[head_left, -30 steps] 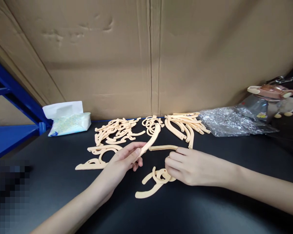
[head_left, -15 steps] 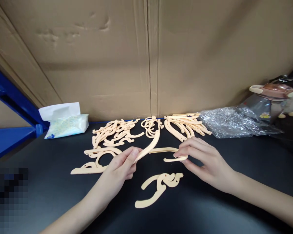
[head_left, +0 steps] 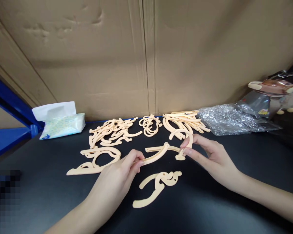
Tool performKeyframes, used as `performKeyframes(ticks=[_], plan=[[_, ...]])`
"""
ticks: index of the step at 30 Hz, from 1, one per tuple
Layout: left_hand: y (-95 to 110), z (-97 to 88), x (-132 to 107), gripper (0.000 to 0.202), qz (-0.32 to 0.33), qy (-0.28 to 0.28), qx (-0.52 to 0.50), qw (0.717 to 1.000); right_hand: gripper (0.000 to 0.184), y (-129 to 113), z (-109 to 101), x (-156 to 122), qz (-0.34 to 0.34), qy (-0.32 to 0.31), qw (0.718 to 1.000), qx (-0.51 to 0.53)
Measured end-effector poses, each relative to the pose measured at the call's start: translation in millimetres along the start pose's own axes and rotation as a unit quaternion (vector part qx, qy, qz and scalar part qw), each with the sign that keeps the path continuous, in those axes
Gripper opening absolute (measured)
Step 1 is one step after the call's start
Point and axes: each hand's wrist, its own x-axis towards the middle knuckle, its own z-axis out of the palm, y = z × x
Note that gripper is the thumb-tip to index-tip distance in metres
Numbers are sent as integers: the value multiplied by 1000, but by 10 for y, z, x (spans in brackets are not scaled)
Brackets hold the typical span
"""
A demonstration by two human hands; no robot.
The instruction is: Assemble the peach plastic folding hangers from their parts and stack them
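Observation:
My left hand (head_left: 130, 169) pinches a curved cream hanger arm (head_left: 157, 155), its hollow grooved side showing and its free end pointing up to the right. Between the thumb and fingers of my right hand (head_left: 207, 154) is a cream hanger hook (head_left: 190, 139), its curve upward and its flat foot below. The two pieces are apart. Behind them another hanger arm (head_left: 150, 149) lies on the table. Nearer to me rest cream hook-shaped pieces (head_left: 148, 203), joined or overlapping; I cannot tell which.
Folded hanger pieces (head_left: 74, 171) lie left on the black table (head_left: 197, 211). At the back are a tangled pile (head_left: 107, 128), a heap of hooks (head_left: 150, 125) and a stack of arms (head_left: 192, 118). Around them stand a tissue pack (head_left: 62, 125), clear plastic wrap (head_left: 224, 120) and a lidded bottle (head_left: 271, 94).
My right hand has turned the hook from flat to upright. My left hand has rolled the hanger arm, lowering its tip and bringing its grooved side into sight. The view has shifted slightly.

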Motion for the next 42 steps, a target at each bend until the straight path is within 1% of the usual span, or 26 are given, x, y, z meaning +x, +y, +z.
performKeyframes(ticks=[4,6,8,13,18,23,27,30,33,36,39,41,42], plan=[[-3,-5,-13,26,49,30,53,997,10,-29,-3,-8,-45,-47,998,-8],[9,-17,-10,25,69,40,56,995,9,-38,3,-24,-67,-55,996,-21],[27,-32,-10,24,83,44,53,994,8,-43,7,-45,-75,-58,995,-22],[82,-66,-32,19,75,25,63,995,8,-56,12,-89,-55,-62,996,-15],[111,-77,-61,18,96,39,88,991,7,-63,20,-92,-70,-57,994,-54],[97,-74,-83,25,129,40,123,983,9,-76,15,-78,-81,-80,993,-43],[105,-69,-75,28,129,26,146,981,8,-107,16,-98,-90,-105,990,-33],[115,-63,-74,30,129,19,159,979,9,-161,27,-120,-109,-130,985,-31],[115,-45,-89,31,143,19,167,975,8,-233,39,-134,-130,-139,982,-22],[111,-17,-105,28,179,27,160,970,5,-290,53,-146,-131,-142,981,-2],[127,4,-117,27,242,37,159,956,4,-306,79,-161,-141,-153,978,12],[157,6,-126,24,271,30,160,949,4,-294,99,-169,-151,-159,976,9],[177,4,-133,24,276,23,157,948,4,-285,108,-172,-155,-161,975,6]])
